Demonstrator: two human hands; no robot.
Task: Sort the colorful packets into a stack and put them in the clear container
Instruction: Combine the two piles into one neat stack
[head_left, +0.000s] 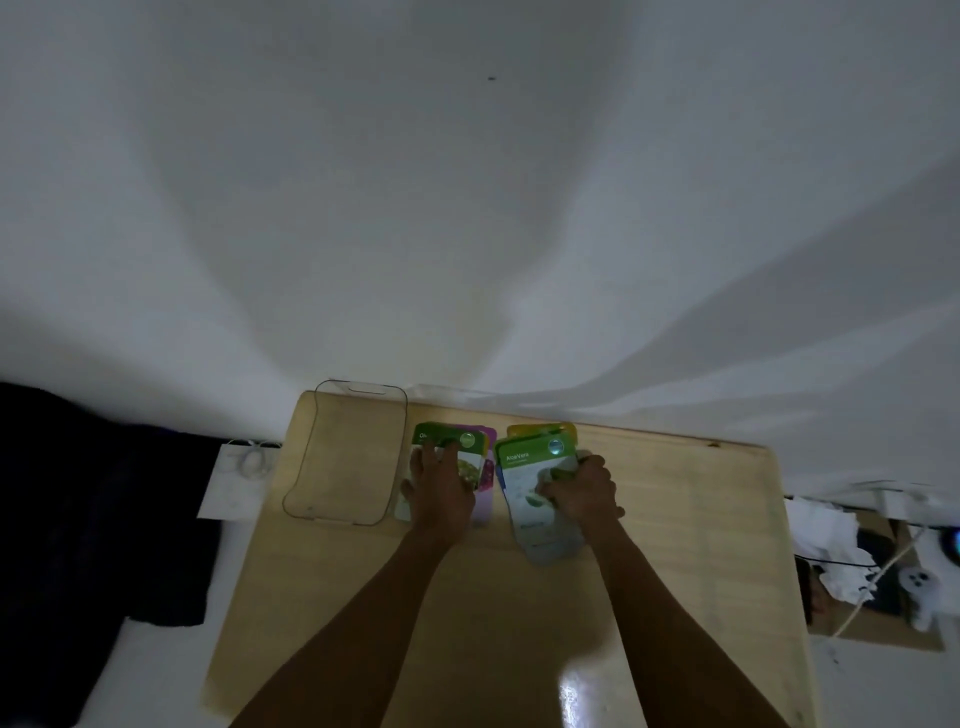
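Two small piles of colorful packets lie on the wooden table (467, 597). The left pile has a green packet (470, 452) on top, with a purple packet (485, 499) and an orange edge showing beneath. My left hand (441, 491) rests flat on this pile, fingers spread. The right pile is topped by a green and white Aloe Vera packet (524, 483), with a yellow packet (540, 430) peeking out behind it. My right hand (584, 491) grips the Aloe Vera packet at its right edge. The clear container (317, 467) stands empty left of the piles.
A white wall rises just behind the table. Dark cloth (78, 493) lies to the left, beside a white box with a coiled cable (244, 467). Crumpled white paper, cords and a small white figure (919, 587) clutter the right side.
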